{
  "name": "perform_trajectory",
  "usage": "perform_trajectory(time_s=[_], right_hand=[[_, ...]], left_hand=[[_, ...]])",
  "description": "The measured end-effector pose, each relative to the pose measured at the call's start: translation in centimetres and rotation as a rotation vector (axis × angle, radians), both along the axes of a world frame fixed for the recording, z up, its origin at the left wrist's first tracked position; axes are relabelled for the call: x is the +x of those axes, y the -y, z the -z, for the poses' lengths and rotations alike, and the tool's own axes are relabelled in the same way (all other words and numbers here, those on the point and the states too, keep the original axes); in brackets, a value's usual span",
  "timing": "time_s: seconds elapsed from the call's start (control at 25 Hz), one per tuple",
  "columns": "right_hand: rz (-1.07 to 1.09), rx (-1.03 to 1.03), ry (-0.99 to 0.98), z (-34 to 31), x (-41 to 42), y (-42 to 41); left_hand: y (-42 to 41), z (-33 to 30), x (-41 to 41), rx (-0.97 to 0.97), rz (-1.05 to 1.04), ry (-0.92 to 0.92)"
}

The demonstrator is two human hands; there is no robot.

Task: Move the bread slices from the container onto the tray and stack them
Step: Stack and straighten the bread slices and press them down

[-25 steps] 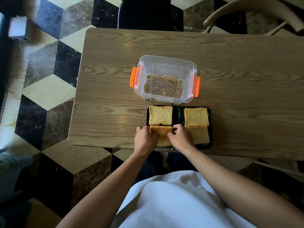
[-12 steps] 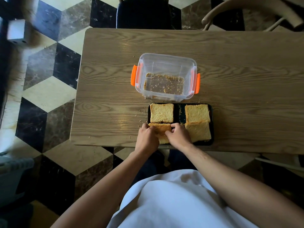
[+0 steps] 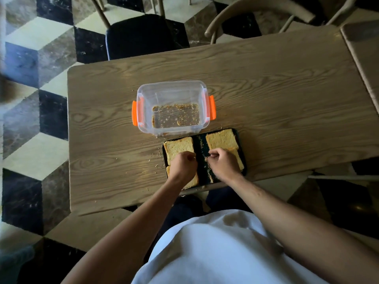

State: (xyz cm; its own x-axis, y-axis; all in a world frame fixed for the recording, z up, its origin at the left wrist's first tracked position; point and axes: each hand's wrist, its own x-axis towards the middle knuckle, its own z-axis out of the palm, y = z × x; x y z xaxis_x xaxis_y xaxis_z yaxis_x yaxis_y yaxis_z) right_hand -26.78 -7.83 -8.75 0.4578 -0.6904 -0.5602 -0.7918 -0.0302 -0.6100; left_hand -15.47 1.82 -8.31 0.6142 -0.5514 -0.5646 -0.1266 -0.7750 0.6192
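A black tray lies near the table's front edge with bread slices in two columns. The far-left slice and far-right slice lie flat and uncovered. My left hand covers most of the near-left slice, its fingers curled and pinching where the two left slices meet. My right hand lies over the near-right slice, fingertips pinched at that slice's left edge by the tray's bare middle strip. The clear container with orange latches stands just behind the tray and holds only crumbs.
Crumbs are scattered on the wooden table left of the tray. A dark-seated chair and a curved wooden chair stand at the far side. A second table's corner shows at the right. The floor is checkered.
Both hands were together on the near-left slice; now they have parted, the right one onto the near-right slice. The view has tilted and shifted.
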Motion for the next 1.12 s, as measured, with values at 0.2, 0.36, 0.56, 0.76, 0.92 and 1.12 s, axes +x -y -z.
perform_trajectory(time_s=[0.2, 0.36, 0.56, 0.76, 0.92, 1.12], right_hand=[[0.067, -0.107, -0.065, 0.7, -2.4, 4.2], [0.034, -0.072, -0.088, 0.9, -3.0, 6.0], [-0.012, -0.02, -0.085, 1.2, -3.2, 6.6], [0.019, 0.007, -0.058, 1.4, -3.7, 7.6], [0.05, 0.031, -0.02, 1.3, -4.1, 8.1], [0.048, -0.002, -0.02, 1.2, -5.3, 7.7]], left_hand=[[4.2, 0.5, -0.9, 0.023, -0.041, -0.111], [5.8, 0.8, -1.4, 0.046, -0.057, -0.169], [7.2, 1.1, -2.0, 0.072, -0.027, -0.092], [8.9, 1.3, -2.6, 0.097, -0.041, -0.064], [9.6, 1.2, -2.9, 0.131, -0.045, -0.015], [8.7, 0.7, -3.1, 0.159, 0.013, -0.012]])
